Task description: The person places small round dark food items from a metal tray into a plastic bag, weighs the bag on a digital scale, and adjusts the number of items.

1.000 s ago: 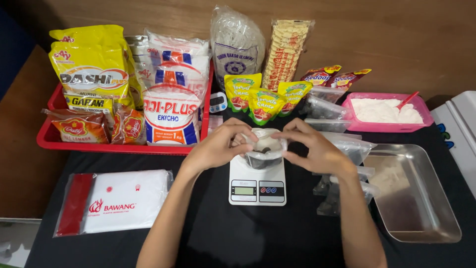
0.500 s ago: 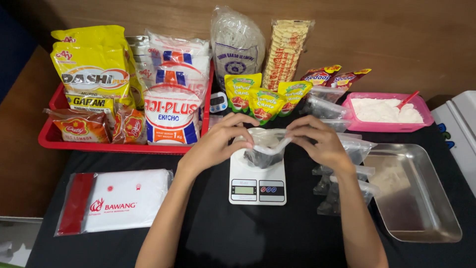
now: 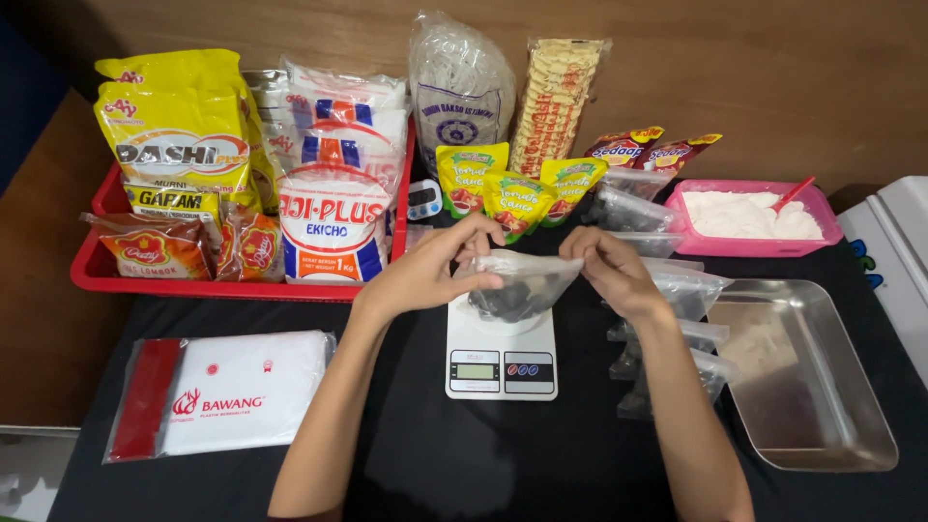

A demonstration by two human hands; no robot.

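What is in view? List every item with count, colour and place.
scale: one, white, centre of black cloth
bag: one, clear with dark contents, held above scale
tray: one, steel, right
tub: one, pink, white powder and red spoon, back right
filled bags: several, clear, between scale and tray
crate: one, red, back left, full of yellow and white packets
sachets: three, green-yellow, behind scale
flat pack: one, white and red, front left
left hand: fingers on bag's top
right hand: fingers on bag's top
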